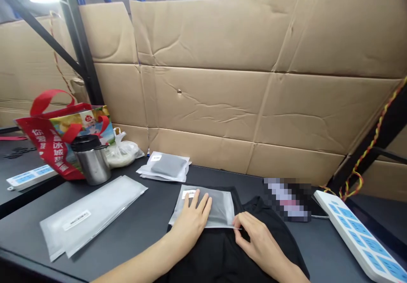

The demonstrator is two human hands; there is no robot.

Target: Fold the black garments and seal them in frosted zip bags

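A frosted plastic bag (pixel 219 209) with a barcode label and something dark and flat inside lies on black cloth (pixel 210 257) in front of me. My left hand (pixel 192 217) rests on the bag, palm down, fingers spread over its left half. At the bag's lower right corner, my right hand (pixel 256 236) pinches the edge between thumb and fingers. Behind it, a small stack of similar filled bags (pixel 168 166) lies near the cardboard. To the left are several flat frosted bags (pixel 95 215), the top one with a barcode label.
A steel tumbler (pixel 93 164) with a black lid stands by a red shopping bag (pixel 57 147) and a white plastic bag (pixel 122 151). Power strips lie at right (pixel 359 232) and far left. A pixelated object (pixel 289 200) is at the right back. Cardboard (pixel 222 105) walls the table's rear.
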